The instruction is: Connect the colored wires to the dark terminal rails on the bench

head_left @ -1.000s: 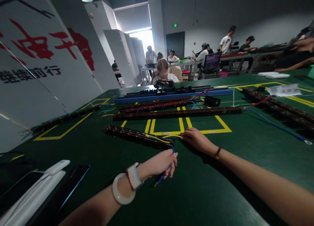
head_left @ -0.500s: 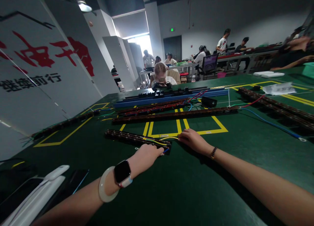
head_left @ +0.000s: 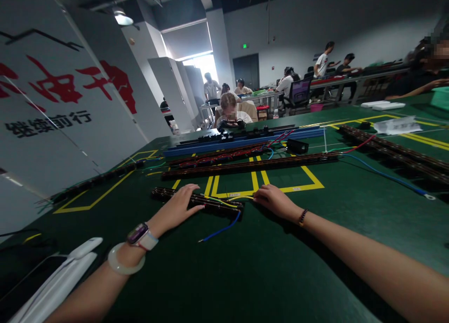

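A short dark wiring bar lies on the green table. Over its left part is my left hand, thumb and fingers spread apart. From the bar's right end a blue wire curves down onto the table, touched by neither hand. Yellow-green wires run along the top of the bar and past its right end. My right hand pinches the end of a yellow wire just right of the bar; its fingertips are partly hidden.
Beyond the hands lie a long dark bar, a blue rail and a black block. More dark bars are at the right. White equipment stands lower left. People sit across the table and at the right edge.
My left hand has let go near the bar's right end, moved left and opened, leaving the blue wire in full view. My right hand has stayed at the yellow wire.
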The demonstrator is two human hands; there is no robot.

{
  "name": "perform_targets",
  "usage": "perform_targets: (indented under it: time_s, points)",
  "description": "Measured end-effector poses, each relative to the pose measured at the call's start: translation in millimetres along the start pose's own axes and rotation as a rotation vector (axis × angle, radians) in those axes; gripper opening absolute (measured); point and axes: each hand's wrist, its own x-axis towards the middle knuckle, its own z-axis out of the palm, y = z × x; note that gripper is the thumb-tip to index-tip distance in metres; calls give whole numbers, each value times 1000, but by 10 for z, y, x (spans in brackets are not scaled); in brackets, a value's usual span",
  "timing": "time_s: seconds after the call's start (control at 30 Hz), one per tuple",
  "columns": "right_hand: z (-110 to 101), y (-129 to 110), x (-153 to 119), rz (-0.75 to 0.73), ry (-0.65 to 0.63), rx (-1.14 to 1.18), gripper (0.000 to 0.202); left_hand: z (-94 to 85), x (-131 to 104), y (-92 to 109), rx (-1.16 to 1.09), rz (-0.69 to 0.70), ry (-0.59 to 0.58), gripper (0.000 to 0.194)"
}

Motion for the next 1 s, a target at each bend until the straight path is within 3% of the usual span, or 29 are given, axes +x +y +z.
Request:
perform_targets:
  time_s: [0.07, 0.23, 0.53, 0.83, 1.0]
  points:
    - [-5, -3, 0, 4, -8, 4, 18, 28, 52, -142, -29, 8, -58, 69]
    - [-10, -8, 4, 0, 0, 14, 20, 67, 148, -233, -18, 72, -165, 57]
    - [-11, -22, 11, 7, -9, 13, 19, 144, 134, -300, 92, 83, -116, 55]
    - [-5, -21, 24, -7, -13, -1, 18, 109, -26, -330, 68, -33, -90, 60]
    - [10, -25, 31, 0, -11, 16, 17, 161, -144, -113, -87, -48, -6, 59]
